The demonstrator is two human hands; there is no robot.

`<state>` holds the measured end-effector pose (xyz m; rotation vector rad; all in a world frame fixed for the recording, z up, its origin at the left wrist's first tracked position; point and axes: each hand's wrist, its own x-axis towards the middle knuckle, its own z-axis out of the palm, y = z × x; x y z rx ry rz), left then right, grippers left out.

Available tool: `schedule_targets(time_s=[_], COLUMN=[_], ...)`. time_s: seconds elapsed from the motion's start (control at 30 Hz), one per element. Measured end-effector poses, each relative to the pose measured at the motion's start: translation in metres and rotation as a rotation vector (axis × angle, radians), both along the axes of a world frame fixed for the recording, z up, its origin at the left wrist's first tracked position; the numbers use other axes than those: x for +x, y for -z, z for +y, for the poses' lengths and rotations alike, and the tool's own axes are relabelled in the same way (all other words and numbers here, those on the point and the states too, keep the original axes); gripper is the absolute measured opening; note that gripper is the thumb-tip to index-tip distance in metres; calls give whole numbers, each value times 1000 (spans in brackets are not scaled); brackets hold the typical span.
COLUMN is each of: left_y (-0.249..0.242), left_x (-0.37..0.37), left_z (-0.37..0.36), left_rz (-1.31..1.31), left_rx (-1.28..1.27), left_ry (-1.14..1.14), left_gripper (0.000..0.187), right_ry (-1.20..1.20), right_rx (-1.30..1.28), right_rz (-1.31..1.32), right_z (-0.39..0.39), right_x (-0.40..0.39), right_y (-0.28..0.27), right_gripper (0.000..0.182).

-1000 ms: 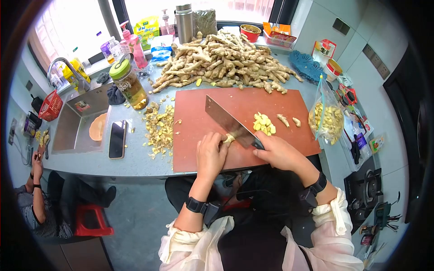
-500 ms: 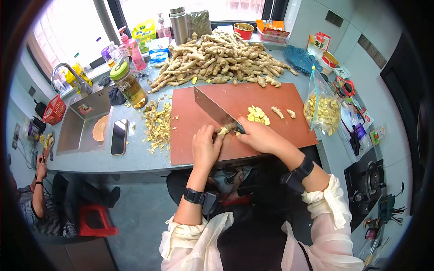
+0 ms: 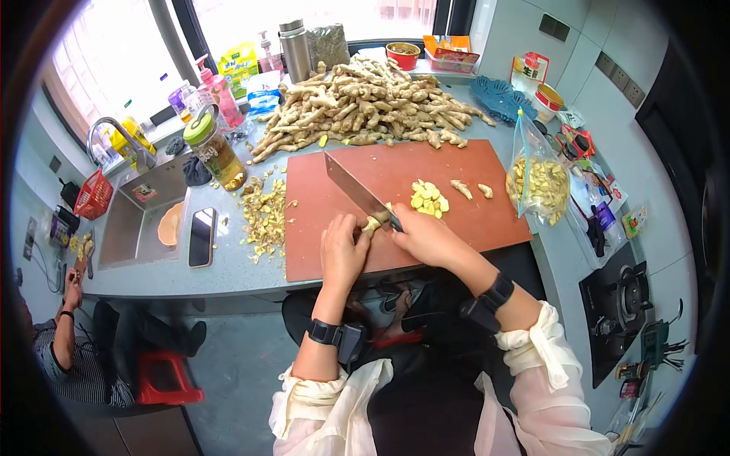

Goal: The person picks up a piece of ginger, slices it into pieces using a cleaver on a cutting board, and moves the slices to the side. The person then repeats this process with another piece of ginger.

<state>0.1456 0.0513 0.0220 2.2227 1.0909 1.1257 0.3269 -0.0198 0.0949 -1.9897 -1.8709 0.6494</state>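
The cutting board (image 3: 456,220) reaches the counter's near edge, with bare board open on its right half. The left hand (image 3: 342,251) pinches a ginger piece (image 3: 372,223) near the board's middle. The right hand (image 3: 426,237) is closed around a cleaver (image 3: 351,190), its blade running up-left, away from the person, edge resting on the ginger. Cut slices (image 3: 427,197) lie just beside.
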Motion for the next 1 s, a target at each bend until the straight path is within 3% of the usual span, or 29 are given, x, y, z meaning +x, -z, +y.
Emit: schedule_targets(time_s=[0.1,0.17,0.3,0.47,1.0], left_y=[1,1,1,0,2], left_x=[-1,-1,-1,-1,0], left_z=[-2,0,0,-1,1], left_rz=[-28,-51,-54,-56,-43], left_rx=[-47,-72,-72,-88,-48], left_ry=[6,0,5,1,1], left_gripper=[17,17,17,17,16], right_ry=[-10,131,122,-26,-87], right_rx=[38,-246,-235,-30,-70], right_rz=[105,398,415,237,5], right_z=[8,-1,-17,-28,-29], right_x=[3,5,12,21,16], right_y=[0,-25,-44,-37,-38], right_gripper=[28,29,30,30,39])
